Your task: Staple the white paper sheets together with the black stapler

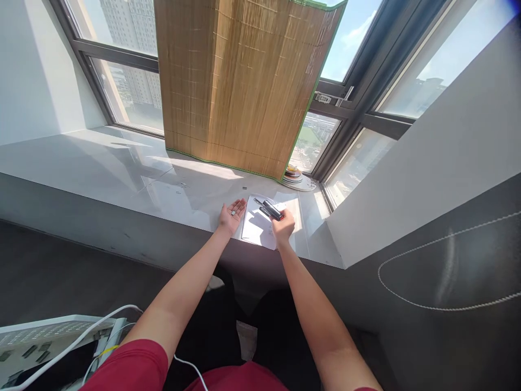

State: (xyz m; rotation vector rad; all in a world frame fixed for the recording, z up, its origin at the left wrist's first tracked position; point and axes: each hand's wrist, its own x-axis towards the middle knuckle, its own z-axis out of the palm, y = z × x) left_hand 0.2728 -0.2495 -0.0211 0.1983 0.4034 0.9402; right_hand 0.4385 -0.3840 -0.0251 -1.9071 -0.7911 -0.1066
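The fingers of the right hand (284, 224) are closed around a glossy black, elongated, stapler-like tool (271, 210), gripping it at its near end; its slender parts stand apart at the far end, pointing away from the wrist. The fingers of the left hand (232, 216) are spread and relaxed, palm upward, clenching nothing; a small, pale, silvery piece (233, 213) rests loosely upon them.

The tool, held above flat white sheets of paper (254, 231), is probably stiff and moderately light, with a smooth casing that may slip; the body near the gripped end appears the soundest hold, since the parted members may swing. The small piece is presumably very light and easily dropped, best pinched along its sides. The paper is likely thin and pliable, best lifted by an edge.

Beneath lies a glossy pale windowsill (101, 168), bearing a tiny dark-grey strip (245, 188) beyond the paper. Farther out hangs a tan, green-edged slatted blind (228, 81), with stacked round dishware (295, 176) beside its lower right corner.
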